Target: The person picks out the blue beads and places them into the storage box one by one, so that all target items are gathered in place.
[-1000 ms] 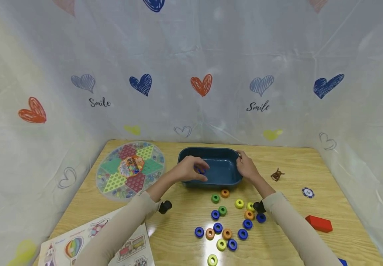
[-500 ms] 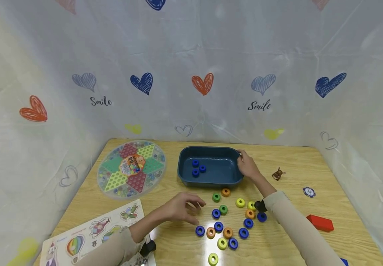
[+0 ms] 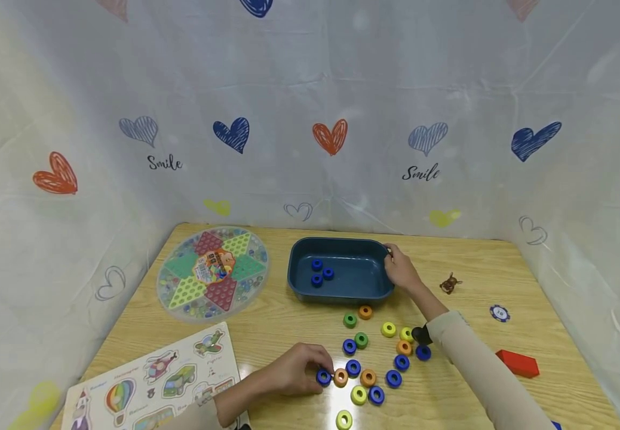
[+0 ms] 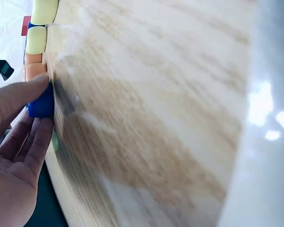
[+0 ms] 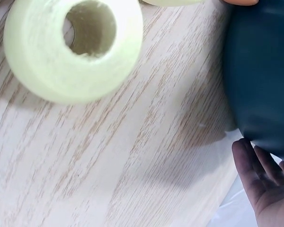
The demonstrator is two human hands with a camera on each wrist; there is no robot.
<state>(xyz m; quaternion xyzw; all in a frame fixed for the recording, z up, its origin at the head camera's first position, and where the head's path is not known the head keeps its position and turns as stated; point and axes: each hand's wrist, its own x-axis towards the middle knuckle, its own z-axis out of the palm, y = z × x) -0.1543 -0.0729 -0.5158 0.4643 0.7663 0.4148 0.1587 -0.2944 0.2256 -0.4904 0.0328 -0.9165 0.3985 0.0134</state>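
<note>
My left hand (image 3: pixel 300 368) pinches a blue ring (image 3: pixel 324 383) between thumb and fingers on the table. In the left wrist view, the thumb and fingertips sit on either side of this ring (image 4: pixel 41 105). An orange ring (image 3: pixel 340 383) lies just to its right. My right hand (image 3: pixel 402 272) grips the right end of a dark blue rectangular bin (image 3: pixel 361 279). Close up in the right wrist view, the fingers of that hand (image 5: pixel 270 187) lie against the bin's wall (image 5: pixel 262 71). Inside the bin, toward its left, are three blue rings (image 3: pixel 317 285).
Several blue, orange, green and yellow rings (image 3: pixel 359 401) are scattered before the bin. A round Chinese checkers board (image 3: pixel 245 269) and a picture puzzle board (image 3: pixel 143 388) lie left. Rightward are a small brown animal figure (image 3: pixel 450 283), a poker chip (image 3: pixel 500 313) and a red block (image 3: pixel 518 363).
My left hand has moved from over the bin down to the table in front and taken hold of a blue ring. The right hand stays on the bin's right end.
</note>
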